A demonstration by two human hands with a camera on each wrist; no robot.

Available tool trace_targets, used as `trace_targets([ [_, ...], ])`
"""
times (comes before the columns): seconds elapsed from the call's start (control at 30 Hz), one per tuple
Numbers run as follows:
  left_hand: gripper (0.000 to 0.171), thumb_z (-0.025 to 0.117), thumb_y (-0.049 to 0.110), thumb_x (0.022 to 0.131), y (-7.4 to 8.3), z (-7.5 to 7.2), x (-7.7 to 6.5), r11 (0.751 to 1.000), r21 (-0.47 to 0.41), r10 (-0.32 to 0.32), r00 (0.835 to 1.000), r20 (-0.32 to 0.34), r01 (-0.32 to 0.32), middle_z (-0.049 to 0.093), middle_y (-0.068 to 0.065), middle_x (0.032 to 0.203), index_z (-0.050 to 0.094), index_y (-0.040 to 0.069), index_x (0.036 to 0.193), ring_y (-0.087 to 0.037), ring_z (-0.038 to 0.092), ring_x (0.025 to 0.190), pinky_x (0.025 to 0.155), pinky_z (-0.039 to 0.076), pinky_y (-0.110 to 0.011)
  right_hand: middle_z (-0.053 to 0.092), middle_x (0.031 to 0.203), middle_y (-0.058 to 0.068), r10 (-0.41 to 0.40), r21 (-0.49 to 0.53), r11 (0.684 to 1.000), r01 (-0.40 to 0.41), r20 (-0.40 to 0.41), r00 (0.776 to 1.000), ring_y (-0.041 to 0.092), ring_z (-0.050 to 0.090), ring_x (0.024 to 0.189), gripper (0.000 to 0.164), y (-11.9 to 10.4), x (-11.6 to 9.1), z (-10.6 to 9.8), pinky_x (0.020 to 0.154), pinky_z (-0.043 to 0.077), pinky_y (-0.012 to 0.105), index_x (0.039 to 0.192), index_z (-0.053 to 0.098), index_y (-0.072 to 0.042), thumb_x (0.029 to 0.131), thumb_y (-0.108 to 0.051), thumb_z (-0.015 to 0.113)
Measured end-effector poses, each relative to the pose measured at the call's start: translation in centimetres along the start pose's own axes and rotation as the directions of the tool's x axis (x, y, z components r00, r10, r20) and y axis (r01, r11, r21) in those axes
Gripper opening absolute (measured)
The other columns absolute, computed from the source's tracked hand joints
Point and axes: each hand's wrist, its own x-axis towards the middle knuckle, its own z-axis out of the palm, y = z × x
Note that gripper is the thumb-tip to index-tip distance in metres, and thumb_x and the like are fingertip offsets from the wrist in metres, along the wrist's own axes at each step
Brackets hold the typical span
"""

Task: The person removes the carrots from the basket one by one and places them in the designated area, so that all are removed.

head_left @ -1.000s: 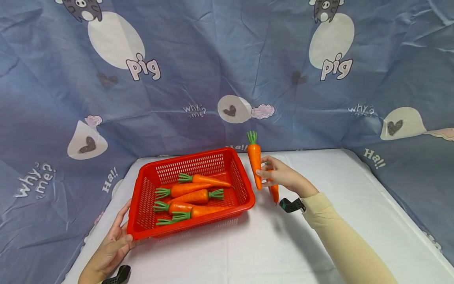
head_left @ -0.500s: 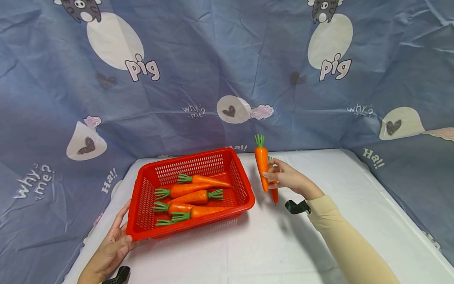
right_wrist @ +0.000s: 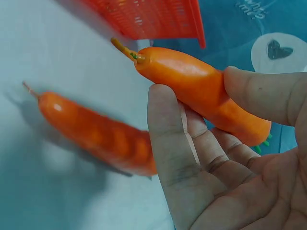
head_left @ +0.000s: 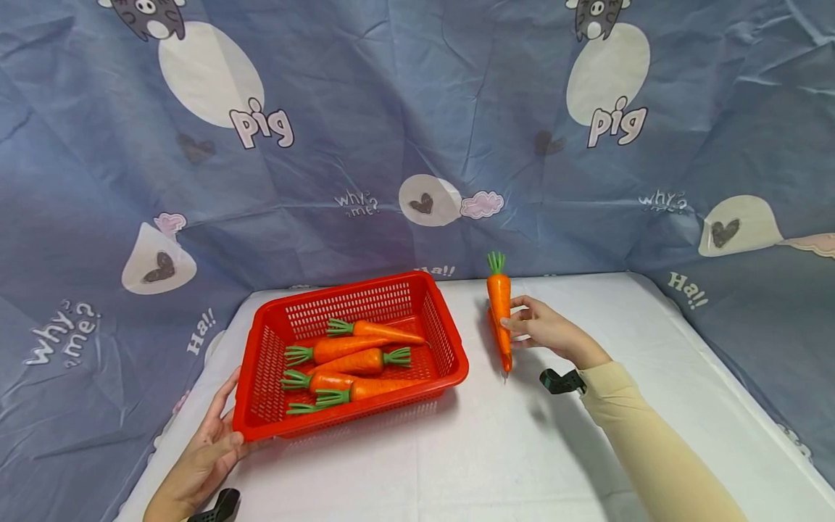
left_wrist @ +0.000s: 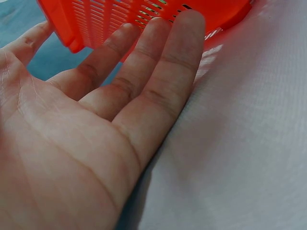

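In the head view my right hand (head_left: 551,333) pinches a carrot (head_left: 499,293) between thumb and fingertips, its green top pointing away from me. A second carrot (right_wrist: 96,129) lies on the white cloth beneath it, mostly hidden behind the held one in the head view. My left hand (head_left: 205,457) touches the near left corner of a red plastic basket (head_left: 350,288), palm up. In the left wrist view its nearly straight fingers (left_wrist: 163,72) rest against the slotted wall. Several carrots (head_left: 368,360) with green tops lie inside the basket.
The white cloth (head_left: 470,449) covers the table on which the basket stands. A blue printed curtain (head_left: 365,145) hangs along the back and both sides. Dark wrist devices (head_left: 562,382) sit on both wrists.
My right hand has moved right and slightly nearer with the carrot, away from the basket and over the carrot on the cloth. The left hand and the basket have stayed put.
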Motion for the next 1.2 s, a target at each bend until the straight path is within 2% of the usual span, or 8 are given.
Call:
trace_targets([
  [0.13,0.089,0.051,0.001,0.110,0.0,0.0,0.0,1.000,-0.011,0.000,1.000,0.000,0.000,0.053,0.017,0.153,0.005,0.046,0.171,-0.010,0.066,0.133,0.103,0.061,-0.036,0.058,0.118,0.014,0.018,0.001,1.000,-0.018,-0.006,1.000,0.018,0.068,0.099,0.060,0.4,-0.1,-0.6,0.105,0.060,0.051,0.153,0.029,0.006,0.108,-0.016,0.062],
  [0.43,0.090,0.051,-0.001,0.109,0.1,0.2,-0.1,1.000,-0.024,0.018,0.999,0.030,-0.017,0.052,0.019,0.155,0.004,0.045,0.171,-0.011,0.066,0.134,0.103,0.060,-0.036,0.058,0.124,0.017,0.042,-0.026,0.999,-0.042,-0.021,0.999,0.021,0.068,0.102,0.064,1.4,-0.8,-1.8,0.099,0.063,0.042,0.155,0.026,0.008,0.109,-0.020,0.062],
  [0.6,0.091,0.050,-0.002,0.109,0.1,0.2,-0.1,0.999,-0.034,0.026,0.999,0.043,-0.025,0.051,0.019,0.156,0.004,0.044,0.172,-0.011,0.065,0.135,0.104,0.060,-0.037,0.057,0.126,0.018,0.049,-0.027,0.998,-0.050,-0.026,0.998,0.021,0.067,0.102,0.065,1.8,-1.0,-2.1,0.100,0.063,0.043,0.155,0.026,0.008,0.109,-0.020,0.062],
  [0.8,0.091,0.051,-0.002,0.109,0.2,0.1,-0.1,0.999,-0.033,0.027,0.999,0.045,-0.025,0.051,0.020,0.156,0.003,0.044,0.172,-0.011,0.065,0.136,0.104,0.060,-0.037,0.055,0.124,0.017,0.063,-0.032,0.997,-0.064,-0.032,0.997,0.019,0.065,0.100,0.064,2.5,-1.2,-2.6,0.101,0.062,0.044,0.154,0.025,0.009,0.109,-0.019,0.060],
  [0.97,0.090,0.051,0.000,0.109,0.2,0.1,-0.1,1.000,-0.022,0.018,0.999,0.034,-0.017,0.052,0.020,0.155,0.004,0.045,0.171,-0.012,0.066,0.135,0.104,0.060,-0.036,0.055,0.125,0.017,0.094,-0.049,0.994,-0.096,-0.044,0.995,0.018,0.063,0.100,0.065,2.8,-1.2,-2.9,0.100,0.062,0.041,0.155,0.025,0.010,0.109,-0.021,0.060],
  [1.2,0.089,0.048,-0.002,0.110,0.2,0.1,-0.1,0.999,-0.028,0.035,0.998,0.057,-0.034,0.050,0.017,0.157,0.002,0.043,0.172,-0.012,0.065,0.136,0.104,0.060,-0.036,0.054,0.119,0.014,0.124,-0.061,0.990,-0.126,-0.035,0.992,0.017,0.063,0.097,0.066,3.1,-1.3,-2.9,0.095,0.064,0.036,0.154,0.026,0.012,0.109,-0.021,0.061],
])
